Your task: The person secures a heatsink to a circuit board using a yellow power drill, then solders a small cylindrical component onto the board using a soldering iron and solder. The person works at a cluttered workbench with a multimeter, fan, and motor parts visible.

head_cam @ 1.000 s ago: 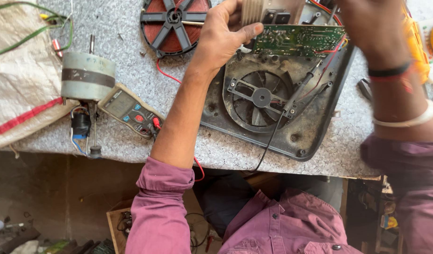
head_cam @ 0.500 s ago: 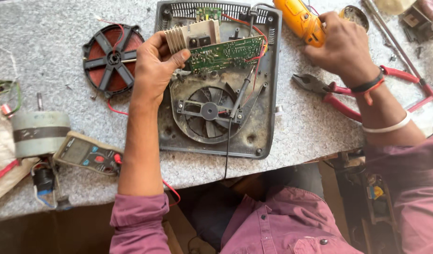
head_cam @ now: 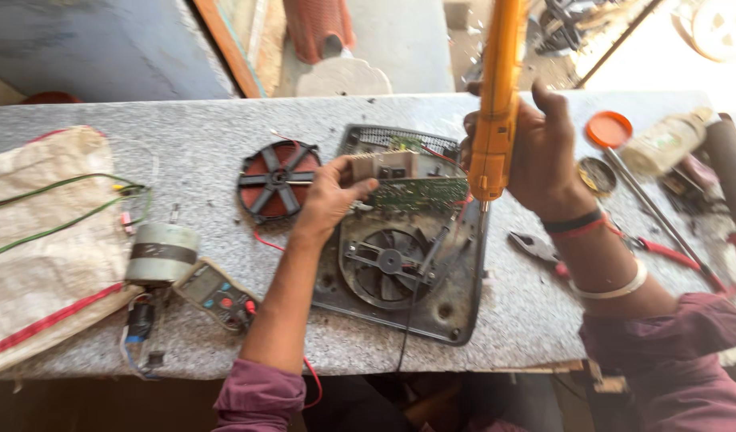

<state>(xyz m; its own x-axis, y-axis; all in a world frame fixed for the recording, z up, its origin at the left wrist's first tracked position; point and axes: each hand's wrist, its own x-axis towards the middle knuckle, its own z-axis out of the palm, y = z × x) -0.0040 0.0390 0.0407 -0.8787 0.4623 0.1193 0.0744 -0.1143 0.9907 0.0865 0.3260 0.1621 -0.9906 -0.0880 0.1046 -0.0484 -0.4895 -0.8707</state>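
Note:
My left hand (head_cam: 333,194) grips the left end of a green circuit board (head_cam: 420,192) with a beige block on it, held tilted over an opened dark appliance base (head_cam: 456,304) with a round fan (head_cam: 388,262) inside. My right hand (head_cam: 544,152) holds an orange soldering iron (head_cam: 496,96) upright, tip pointing down at the board's right end. A red and black round coil (head_cam: 278,179) lies to the left of the base, joined to it by a red wire.
On the grey stone bench (head_cam: 192,136): a multimeter (head_cam: 216,294), a cylindrical motor (head_cam: 162,253), a white sack (head_cam: 44,240) with green wires, red-handled pliers (head_cam: 544,250), an orange lid (head_cam: 610,128), a small tin (head_cam: 597,174), a bottle (head_cam: 668,140).
My right hand has lifted the orange soldering iron from the bench's far right and brought it over the board. The camera view has tilted up. My left hand still holds the board.

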